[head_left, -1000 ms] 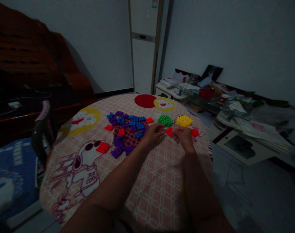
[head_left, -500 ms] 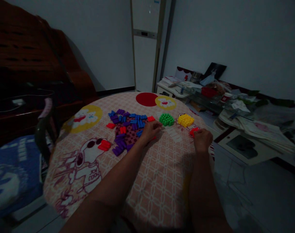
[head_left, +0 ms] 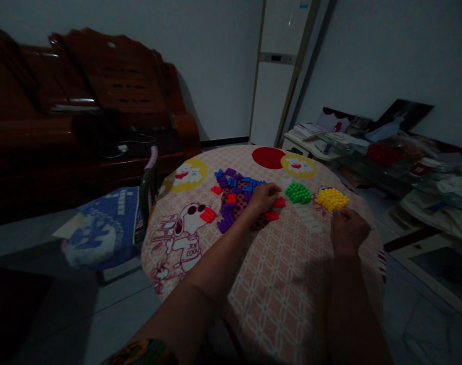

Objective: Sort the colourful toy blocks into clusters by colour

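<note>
My left hand (head_left: 267, 196) hangs over the right side of a spread of plastic pieces, with its fingers bent and drawn together. Whatever is between its fingertips cannot be made out. A red piece (head_left: 279, 203) shows just below those fingers, and another red piece (head_left: 272, 216) lies under the palm side. Purple pieces (head_left: 227, 210) and blue pieces (head_left: 249, 181) lie to its left. My right hand (head_left: 350, 230) is curled closed just below a cluster of yellow beads (head_left: 332, 199); its fingertips hide what they hold, if anything. Between the hands sits a cluster of green beads (head_left: 298, 193).
A patterned cloth covers the round table (head_left: 276, 274). Another red piece (head_left: 208, 215) lies at the left. A chair with a blue cover (head_left: 109, 223) stands left of the table, and a cluttered glass-topped stand (head_left: 390, 172) to the right. Behind is a wooden sofa (head_left: 120, 91).
My view has swung left, so the table appears further right. The left hand has shifted slightly left over the pieces. The red piece seen at my right fingertips is now out of sight.
</note>
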